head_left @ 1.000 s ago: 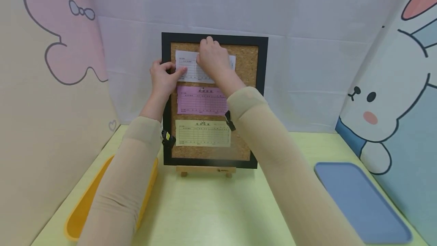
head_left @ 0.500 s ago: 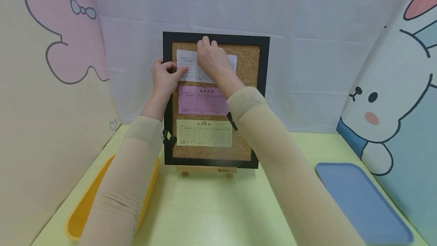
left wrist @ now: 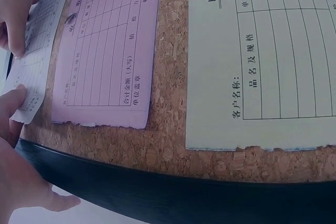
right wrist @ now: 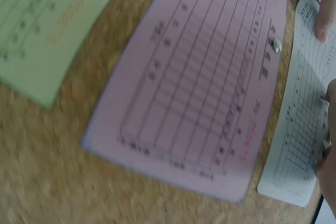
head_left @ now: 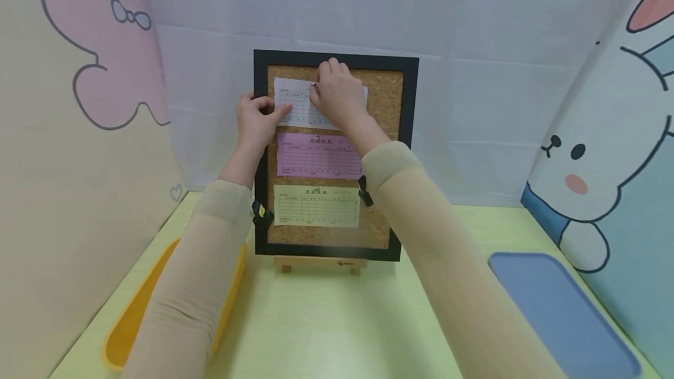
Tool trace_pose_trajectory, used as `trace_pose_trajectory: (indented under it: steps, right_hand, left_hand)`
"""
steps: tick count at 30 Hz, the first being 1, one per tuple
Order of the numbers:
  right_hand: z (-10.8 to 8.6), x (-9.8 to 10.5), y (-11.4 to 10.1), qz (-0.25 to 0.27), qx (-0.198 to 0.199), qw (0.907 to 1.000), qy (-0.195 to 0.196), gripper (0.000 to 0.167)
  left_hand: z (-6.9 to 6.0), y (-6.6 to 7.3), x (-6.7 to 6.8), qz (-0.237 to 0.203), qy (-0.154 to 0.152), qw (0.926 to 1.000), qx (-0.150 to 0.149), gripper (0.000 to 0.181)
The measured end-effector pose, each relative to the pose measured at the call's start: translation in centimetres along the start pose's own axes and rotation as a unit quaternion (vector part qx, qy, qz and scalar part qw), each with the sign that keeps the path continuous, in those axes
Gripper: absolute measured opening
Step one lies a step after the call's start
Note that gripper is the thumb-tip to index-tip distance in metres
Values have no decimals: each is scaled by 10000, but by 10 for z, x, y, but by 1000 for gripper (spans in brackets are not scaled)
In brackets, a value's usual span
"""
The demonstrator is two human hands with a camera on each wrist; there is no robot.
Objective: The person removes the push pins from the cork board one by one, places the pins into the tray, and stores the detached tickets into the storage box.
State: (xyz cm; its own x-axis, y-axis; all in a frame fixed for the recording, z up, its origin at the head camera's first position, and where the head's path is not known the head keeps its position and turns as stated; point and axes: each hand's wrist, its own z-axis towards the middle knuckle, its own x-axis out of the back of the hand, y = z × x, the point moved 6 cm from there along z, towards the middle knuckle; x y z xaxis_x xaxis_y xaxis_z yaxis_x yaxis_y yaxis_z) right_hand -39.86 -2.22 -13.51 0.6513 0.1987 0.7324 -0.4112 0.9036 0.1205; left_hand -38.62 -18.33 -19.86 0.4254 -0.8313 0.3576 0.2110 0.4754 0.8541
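Note:
My left hand (head_left: pixel 255 123) pinches the left edge of a white receipt slip (head_left: pixel 297 111) on a cork board (head_left: pixel 384 98), its thumb lying on the paper's front. A clear push pin (head_left: pixel 314 85) stands in the upper middle of this slip. Just right of the pin is my right hand (head_left: pixel 339 95), fingers loosely bent and covering the slip's right half. Below hang a pink receipt slip (head_left: pixel 318 157) and a yellow receipt slip (head_left: pixel 316 206), each with a pin at the top. In the left wrist view, both hands meet the white slip (left wrist: pixel 39 56).
The board's black frame (head_left: pixel 328 251) stands on a small wooden easel (head_left: pixel 321 261) on a pale green table (head_left: pixel 316 320). A yellow tray (head_left: pixel 118 338) lies at left, partly behind the left sleeve. A blue tray (head_left: pixel 563 314) lies at right.
My right hand has shifted a little to the right on the white slip, and the pin it covered now shows. My left hand stays in place on the slip's edge.

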Motion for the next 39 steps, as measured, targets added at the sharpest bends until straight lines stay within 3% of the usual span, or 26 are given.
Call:
trace_pose_trajectory:
  steps: [8,16,27,39]
  right_hand:
    - [-6,-1,0,255,-596,9964,538,28]
    - [-3,-4,-3,453,-1028,9919,591,20]
    - [2,0,-2,407,-885,9947,323,19]
    - [-5,0,2,666,-536,9954,435,24]
  left_hand:
    - [0,0,-1,-61,22,10000,18,44]
    - [2,-2,-1,-171,20,9998,-23,43]
    - [2,-1,-2,-242,4,9997,43,44]
    - [0,-1,-2,-333,3,9994,120,46]
